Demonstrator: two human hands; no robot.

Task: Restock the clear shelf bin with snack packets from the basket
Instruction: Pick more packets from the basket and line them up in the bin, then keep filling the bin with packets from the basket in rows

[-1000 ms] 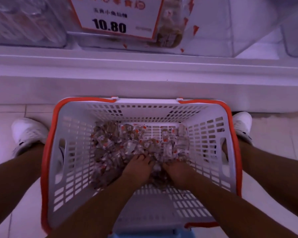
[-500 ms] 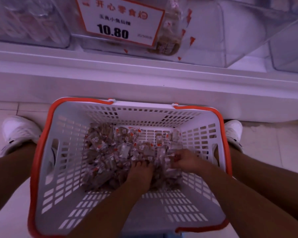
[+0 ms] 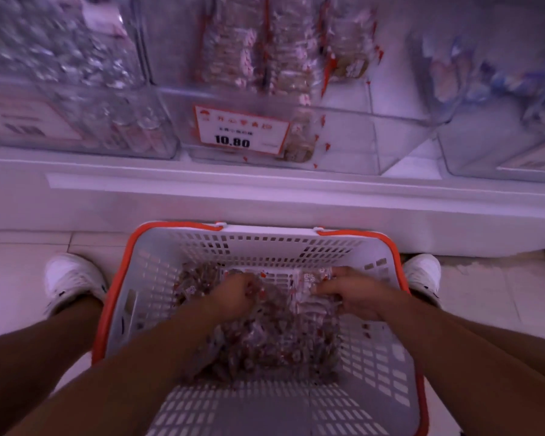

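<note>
Both hands down in white basket point(image 3: 387, 265), parked on floor below shelf for short lift. Left hand point(image 3: 236, 294) and right hand point(image 3: 356, 295) clutching snack packets point(image 3: 274, 341). Clear shelf bin point(image 3: 353, 133) far, half-stocked.

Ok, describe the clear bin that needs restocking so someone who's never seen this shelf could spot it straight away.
Start at the white basket with the orange rim on the floor and look straight up to the white shelf. The clear shelf bin sits directly above the basket, in the middle of the row. Unlike its neighbours, it carries an orange-bordered price tag reading 10.80, and its right part shows bare shelf.
</note>
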